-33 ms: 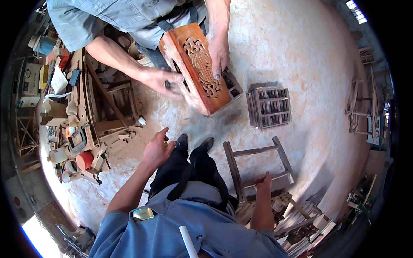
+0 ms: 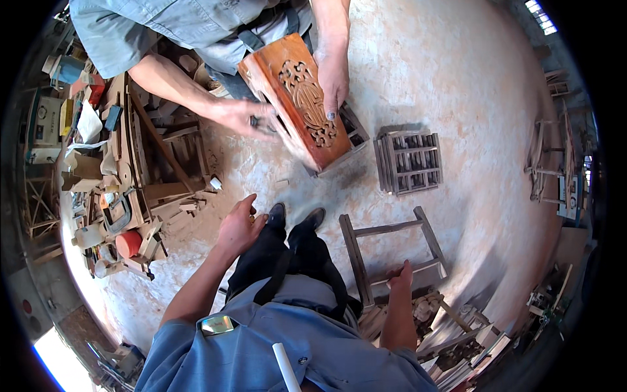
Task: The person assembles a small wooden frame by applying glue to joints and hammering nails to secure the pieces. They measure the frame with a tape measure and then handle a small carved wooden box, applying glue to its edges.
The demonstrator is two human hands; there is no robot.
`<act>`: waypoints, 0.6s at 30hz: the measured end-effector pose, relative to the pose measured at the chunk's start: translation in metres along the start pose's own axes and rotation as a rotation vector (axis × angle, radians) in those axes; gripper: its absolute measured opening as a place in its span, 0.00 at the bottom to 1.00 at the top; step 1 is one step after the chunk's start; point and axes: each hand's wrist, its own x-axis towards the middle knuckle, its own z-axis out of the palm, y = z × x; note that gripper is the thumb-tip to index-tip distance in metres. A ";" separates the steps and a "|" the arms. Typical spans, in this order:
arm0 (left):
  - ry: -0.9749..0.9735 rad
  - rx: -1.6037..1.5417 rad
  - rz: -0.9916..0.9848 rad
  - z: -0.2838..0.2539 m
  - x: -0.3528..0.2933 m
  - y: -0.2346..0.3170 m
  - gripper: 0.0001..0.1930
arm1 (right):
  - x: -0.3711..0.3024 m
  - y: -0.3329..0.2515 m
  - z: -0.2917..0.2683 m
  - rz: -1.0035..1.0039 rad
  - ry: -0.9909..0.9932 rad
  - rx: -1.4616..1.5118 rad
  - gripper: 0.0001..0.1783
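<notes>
My left hand (image 2: 239,226) hangs in the air in front of my dark trousers. Its fingers are loosely bent and apart, one stretched forward, with nothing visible in them. On the other side, my right hand (image 2: 400,276) is held above a wooden frame (image 2: 386,228) on the floor, a finger pointing out; its other fingers are partly hidden. Across from me a person in a grey shirt holds a reddish-brown wooden box (image 2: 274,62) with a carved openwork panel (image 2: 305,98). That person's other hand (image 2: 245,118) is blurred at the box's side. Neither of my hands touches the box.
On the left stands a cluttered workbench (image 2: 134,157) with a red round container (image 2: 128,244) and a clamp (image 2: 117,215). Stacked dark wooden lattice frames (image 2: 408,162) sit on the pale floor (image 2: 483,117). Wood offcuts (image 2: 467,349) lie at the lower right.
The person opposite has shifted the box very slightly, and their blurred hand has moved a little left along its side. My own hands look unmoved.
</notes>
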 end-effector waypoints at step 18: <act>-0.016 0.040 0.010 0.019 0.000 0.008 0.27 | 0.019 -0.011 -0.009 0.030 -0.037 -0.048 0.24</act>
